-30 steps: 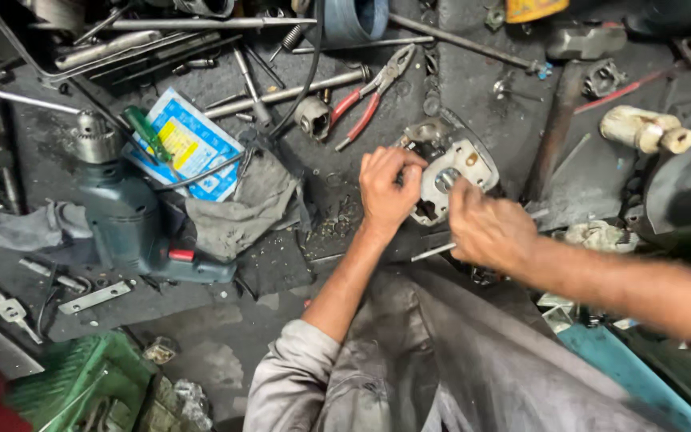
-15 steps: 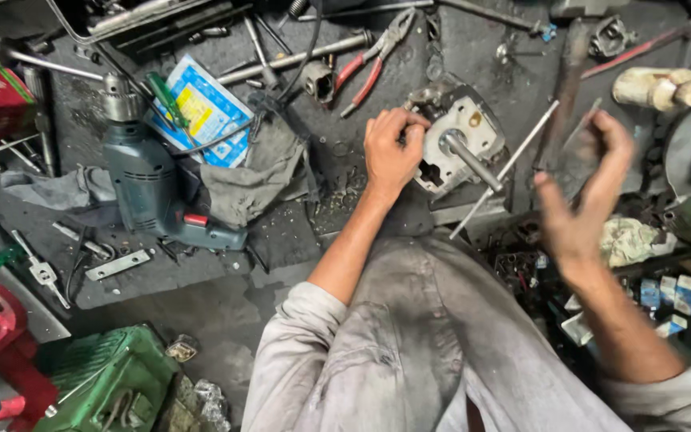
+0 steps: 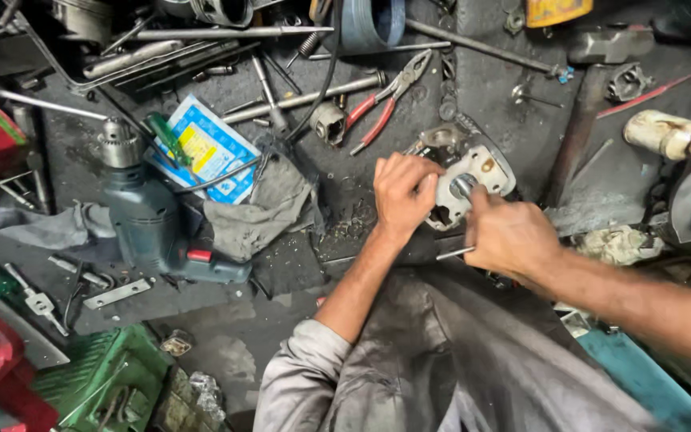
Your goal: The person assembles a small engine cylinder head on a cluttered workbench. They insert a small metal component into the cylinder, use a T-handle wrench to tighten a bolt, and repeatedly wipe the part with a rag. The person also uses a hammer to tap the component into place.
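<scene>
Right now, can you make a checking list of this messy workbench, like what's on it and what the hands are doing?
Surface: dark, grimy bench top, gritty with metal shavings near the left hand.
Job's things: pale metal housing with a round hole; thin metal rod sticking out of the right fist.
Clutter: blue electric drill, grey rag, red-handled pliers, blue and yellow packet, loose rods and sockets.
Hands: left hand grips the housing; right hand presses at its hole, clasping the rod.
Cables: black cord crossing the bench.
Surroundings: green crate, red objects at left.
</scene>
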